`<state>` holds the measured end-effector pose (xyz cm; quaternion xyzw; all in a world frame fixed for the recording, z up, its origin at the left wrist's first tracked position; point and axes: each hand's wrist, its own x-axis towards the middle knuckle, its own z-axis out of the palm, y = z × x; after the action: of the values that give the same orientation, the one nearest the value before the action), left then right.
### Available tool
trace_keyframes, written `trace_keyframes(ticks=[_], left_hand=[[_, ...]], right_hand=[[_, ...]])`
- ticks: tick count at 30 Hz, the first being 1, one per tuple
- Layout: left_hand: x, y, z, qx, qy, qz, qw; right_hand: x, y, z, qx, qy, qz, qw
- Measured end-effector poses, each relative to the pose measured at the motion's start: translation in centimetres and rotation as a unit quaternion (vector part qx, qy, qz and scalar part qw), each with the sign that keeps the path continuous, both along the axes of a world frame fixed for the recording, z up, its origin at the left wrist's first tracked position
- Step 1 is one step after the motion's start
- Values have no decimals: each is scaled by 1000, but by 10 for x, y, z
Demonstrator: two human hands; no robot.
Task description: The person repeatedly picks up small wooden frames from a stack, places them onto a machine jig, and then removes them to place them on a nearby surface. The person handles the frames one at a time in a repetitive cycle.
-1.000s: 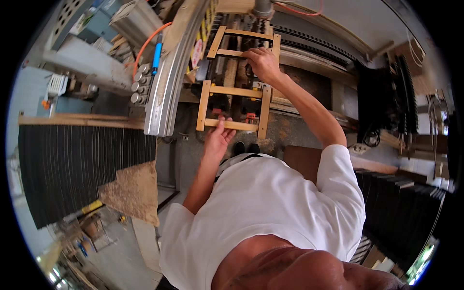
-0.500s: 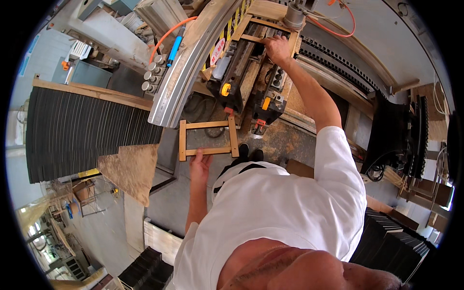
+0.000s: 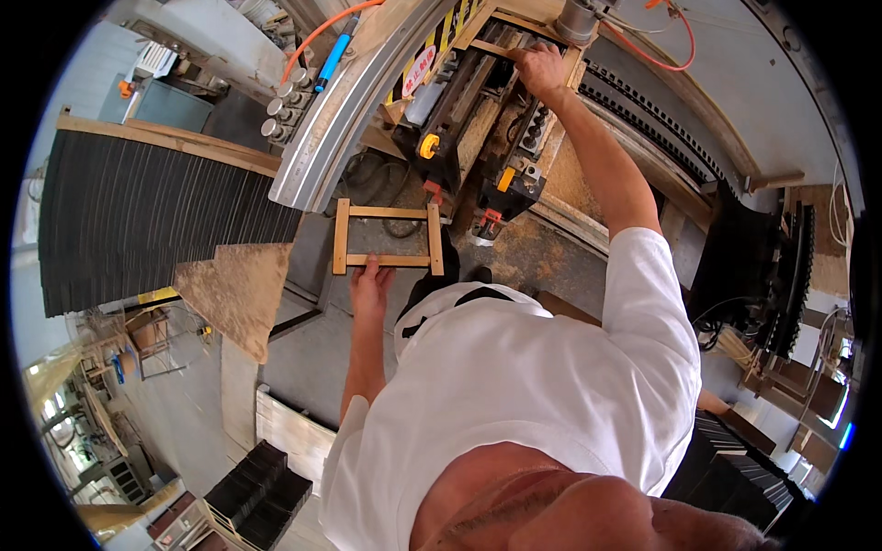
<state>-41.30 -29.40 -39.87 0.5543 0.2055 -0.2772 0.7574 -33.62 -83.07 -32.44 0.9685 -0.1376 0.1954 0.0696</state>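
Observation:
My left hand (image 3: 369, 286) is closed on the near bar of a small rectangular wooden frame (image 3: 341, 241), holding it up in front of my body, left of the machine's end. With my arm stretched far forward, my right hand (image 3: 540, 72) grips the near bar of a second wooden frame (image 3: 493, 49). That frame lies on the woodworking machine (image 3: 459, 138), beneath a grey cylindrical part (image 3: 577, 20). The fingertips of my right hand are partly hidden behind the hand. Yellow knobs (image 3: 429, 145) sit on the machine's near ends.
A curved metal-edged beam (image 3: 317, 138) runs along the left, with a blue pen-like tool (image 3: 333, 62) and an orange hose (image 3: 317, 37). Tall stacks of dark slats (image 3: 138, 220) stand left. Sawdust (image 3: 542, 262) covers the floor by the machine. More dark pieces (image 3: 257, 491) are stacked behind me.
The whole view has shifted slightly. The frame in my left hand appears a little higher and further left, less tilted. My right hand keeps its hold on the other frame.

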Motion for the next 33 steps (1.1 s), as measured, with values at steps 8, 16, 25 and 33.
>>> trace_keyframes(ticks=[8, 16, 25, 33], left_hand=[[-8, 0, 33, 27, -90, -21, 995], [-7, 63, 134, 66, -259, -73, 961], [12, 205, 330, 83, -507, 79, 854], [180, 343, 499, -32, -568, 219, 793]], right_hand=[[-1, 0, 2, -7, -6, 10, 1000], [-6, 4, 9, 22, 24, -10, 999], [-15, 57, 64, 67, 50, -74, 994], [-42, 213, 132, 300, -254, 125, 911]])
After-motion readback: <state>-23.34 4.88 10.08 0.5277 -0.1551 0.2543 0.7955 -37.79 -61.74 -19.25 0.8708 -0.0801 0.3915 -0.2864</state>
